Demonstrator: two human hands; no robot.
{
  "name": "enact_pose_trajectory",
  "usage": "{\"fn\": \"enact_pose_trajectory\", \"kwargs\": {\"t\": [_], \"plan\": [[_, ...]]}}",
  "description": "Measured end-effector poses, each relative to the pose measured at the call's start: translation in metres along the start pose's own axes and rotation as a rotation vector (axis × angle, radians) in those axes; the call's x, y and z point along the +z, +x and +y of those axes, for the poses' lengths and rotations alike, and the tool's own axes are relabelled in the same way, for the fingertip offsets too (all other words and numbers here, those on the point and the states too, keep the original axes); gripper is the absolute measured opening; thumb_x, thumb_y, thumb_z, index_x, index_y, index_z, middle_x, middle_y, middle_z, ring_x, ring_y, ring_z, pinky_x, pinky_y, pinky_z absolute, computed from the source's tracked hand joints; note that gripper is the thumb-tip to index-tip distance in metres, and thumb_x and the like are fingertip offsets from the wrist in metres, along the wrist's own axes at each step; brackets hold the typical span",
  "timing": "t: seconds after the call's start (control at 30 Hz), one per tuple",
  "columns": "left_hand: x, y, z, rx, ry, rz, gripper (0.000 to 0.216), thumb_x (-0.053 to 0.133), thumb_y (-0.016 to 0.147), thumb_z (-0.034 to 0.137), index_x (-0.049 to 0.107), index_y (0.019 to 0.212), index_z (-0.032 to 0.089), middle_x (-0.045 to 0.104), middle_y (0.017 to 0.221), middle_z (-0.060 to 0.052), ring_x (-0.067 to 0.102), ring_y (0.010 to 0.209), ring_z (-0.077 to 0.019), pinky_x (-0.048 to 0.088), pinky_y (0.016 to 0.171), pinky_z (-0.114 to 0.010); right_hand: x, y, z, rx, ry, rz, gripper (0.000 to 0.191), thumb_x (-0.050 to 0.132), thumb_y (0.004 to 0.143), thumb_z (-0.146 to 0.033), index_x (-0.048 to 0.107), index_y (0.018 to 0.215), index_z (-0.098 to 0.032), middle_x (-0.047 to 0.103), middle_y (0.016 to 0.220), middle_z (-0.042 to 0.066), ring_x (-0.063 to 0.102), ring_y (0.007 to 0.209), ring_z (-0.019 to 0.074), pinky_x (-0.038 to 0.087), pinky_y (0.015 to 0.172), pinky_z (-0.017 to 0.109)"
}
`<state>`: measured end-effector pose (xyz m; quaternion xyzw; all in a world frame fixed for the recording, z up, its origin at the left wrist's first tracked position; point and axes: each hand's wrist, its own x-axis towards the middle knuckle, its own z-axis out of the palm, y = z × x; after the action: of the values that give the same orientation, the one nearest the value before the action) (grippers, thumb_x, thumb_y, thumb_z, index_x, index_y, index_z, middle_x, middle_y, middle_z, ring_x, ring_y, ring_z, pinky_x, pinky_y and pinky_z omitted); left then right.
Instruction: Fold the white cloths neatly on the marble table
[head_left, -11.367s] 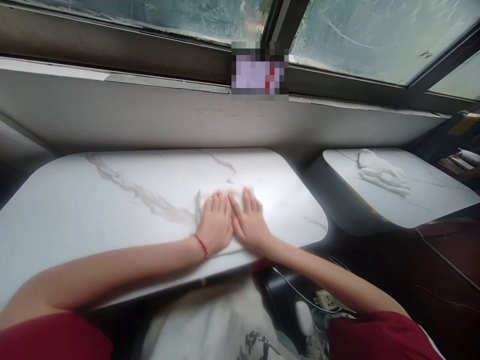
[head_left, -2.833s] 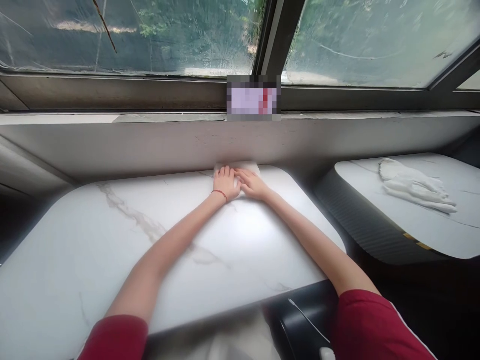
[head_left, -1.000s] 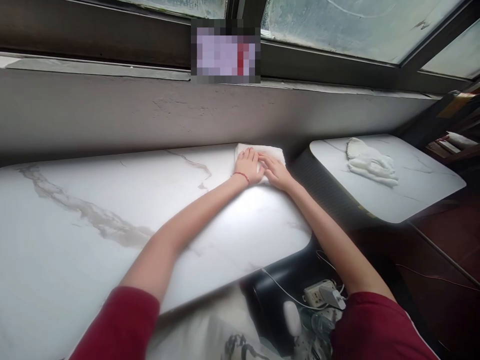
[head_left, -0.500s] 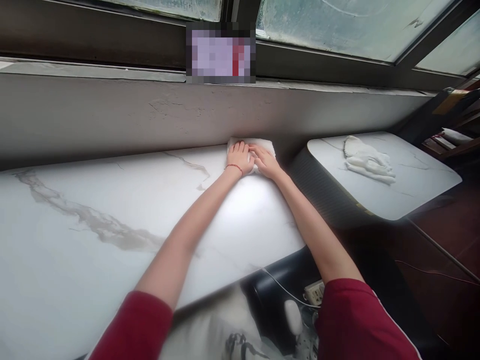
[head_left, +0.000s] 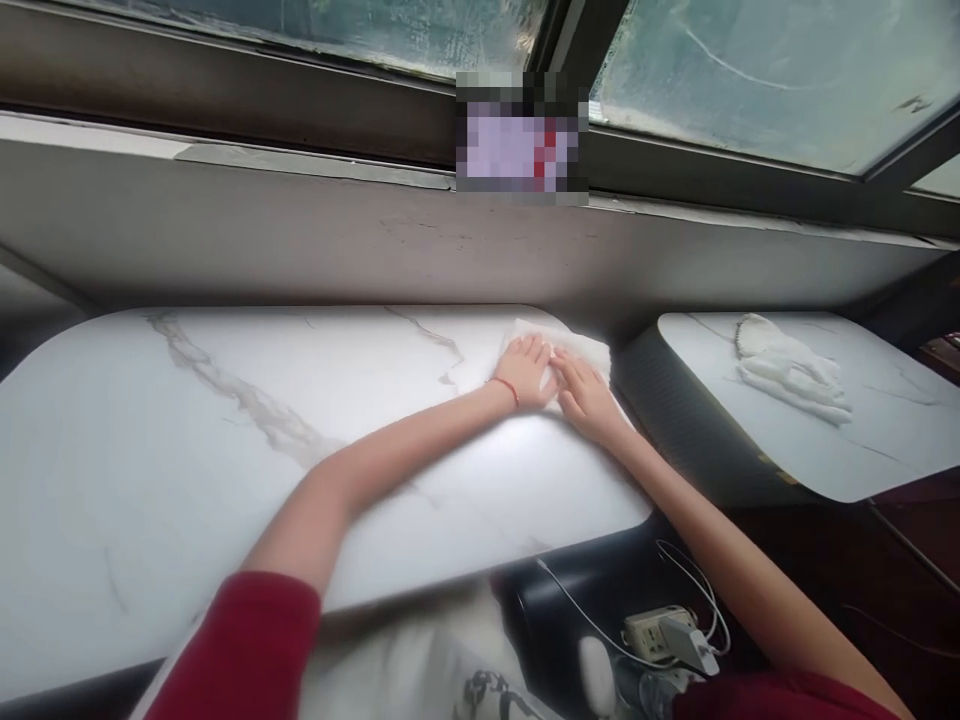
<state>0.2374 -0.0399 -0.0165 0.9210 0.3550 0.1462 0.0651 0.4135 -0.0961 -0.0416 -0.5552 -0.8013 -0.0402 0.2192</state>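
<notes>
A white cloth (head_left: 594, 350) lies on the white marbled tabletop (head_left: 187, 480), near its far right corner. My left hand (head_left: 529, 370) rests flat on the cloth with its fingers stretched out. A thin red bracelet circles that wrist. Close beside it, my right hand (head_left: 589, 395) presses on the cloth's right part, fingers extended and slightly bent. The fingertips of both hands nearly meet. Part of the cloth is hidden beneath the hands.
To the right, a second marbled table (head_left: 795, 460) carries a crumpled white cloth (head_left: 791, 365). A wall (head_left: 337, 245) and window frame run behind. Below the near edge are a power strip (head_left: 656, 632), a plugged-in charger (head_left: 690, 642) and white cables.
Both hands and the cloth have come a little nearer along the tabletop's right end. My left elbow bends more. The view has shifted, showing more of the table's left end.
</notes>
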Motion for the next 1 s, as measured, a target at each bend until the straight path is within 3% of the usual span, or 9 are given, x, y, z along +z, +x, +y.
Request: {"fn": "enact_pose_trajectory", "kwargs": {"t": [0.13,0.27,0.43,0.53,0.63,0.8,1.0], "plan": [[-0.009,-0.051,0.020,0.080,-0.014,-0.014,0.072,0.040,0.097,0.044,0.038,0.152,-0.003,0.033,0.162,-0.025,0.027,0.154,-0.0353,0.022,0.126,-0.048,-0.013,-0.048,-0.052,-0.010,-0.050,-0.007,0.067,0.033,0.092,-0.021,0.028,0.158,-0.025,0.039,0.162,0.012,0.037,0.150,0.0320,0.036,0.119,0.063],[-0.026,-0.114,0.031,0.176,0.020,-0.045,0.075,0.045,0.095,0.044,0.039,0.151,-0.005,0.035,0.160,-0.028,0.031,0.151,-0.0403,0.023,0.125,-0.050,-0.025,-0.087,-0.122,0.039,-0.042,-0.016,0.075,0.034,0.094,-0.025,0.008,0.164,-0.030,0.029,0.167,0.009,0.031,0.153,0.0334,0.036,0.118,0.065],[-0.048,-0.172,0.018,0.188,0.101,-0.090,0.075,0.040,0.097,0.045,0.038,0.151,-0.007,0.035,0.158,-0.032,0.033,0.150,-0.0439,0.026,0.122,-0.053,-0.024,-0.089,-0.184,-0.034,-0.033,-0.104,0.075,0.033,0.095,-0.020,0.005,0.165,-0.017,0.023,0.169,0.012,0.021,0.156,0.0326,0.032,0.121,0.062],[-0.054,-0.169,-0.003,0.107,0.143,-0.117,0.076,0.040,0.097,0.045,0.036,0.151,-0.008,0.032,0.159,-0.033,0.031,0.151,-0.0434,0.026,0.122,-0.053,-0.010,-0.061,-0.183,-0.091,-0.016,-0.061,0.073,0.033,0.095,-0.022,0.008,0.164,-0.017,0.026,0.168,0.014,0.022,0.156,0.0317,0.030,0.122,0.058],[-0.056,-0.147,-0.030,0.022,0.152,-0.112,0.076,0.041,0.097,0.044,0.036,0.151,-0.008,0.031,0.160,-0.032,0.029,0.152,-0.0417,0.026,0.122,-0.053,0.010,-0.023,-0.161,-0.131,0.008,-0.040,0.072,0.034,0.093,-0.025,0.013,0.163,-0.019,0.030,0.166,0.015,0.026,0.155,0.0321,0.029,0.122,0.058],[-0.056,-0.112,-0.084,-0.070,0.121,-0.023,0.071,0.043,0.096,0.043,0.040,0.150,-0.004,0.033,0.161,-0.027,0.031,0.152,-0.0364,0.027,0.122,-0.050,0.042,0.044,-0.128,-0.168,0.049,-0.069,0.068,0.035,0.092,-0.031,0.025,0.159,-0.018,0.034,0.164,0.016,0.029,0.153,0.0328,0.027,0.121,0.059],[-0.061,-0.092,-0.137,-0.166,0.098,0.077,0.068,0.047,0.095,0.040,0.045,0.148,-0.003,0.041,0.158,-0.026,0.037,0.149,-0.0350,0.027,0.122,-0.048,0.066,0.115,-0.119,-0.207,0.034,-0.128,0.065,0.036,0.092,-0.035,0.036,0.153,-0.012,0.036,0.162,0.018,0.030,0.152,0.0316,0.025,0.123,0.055]]}}
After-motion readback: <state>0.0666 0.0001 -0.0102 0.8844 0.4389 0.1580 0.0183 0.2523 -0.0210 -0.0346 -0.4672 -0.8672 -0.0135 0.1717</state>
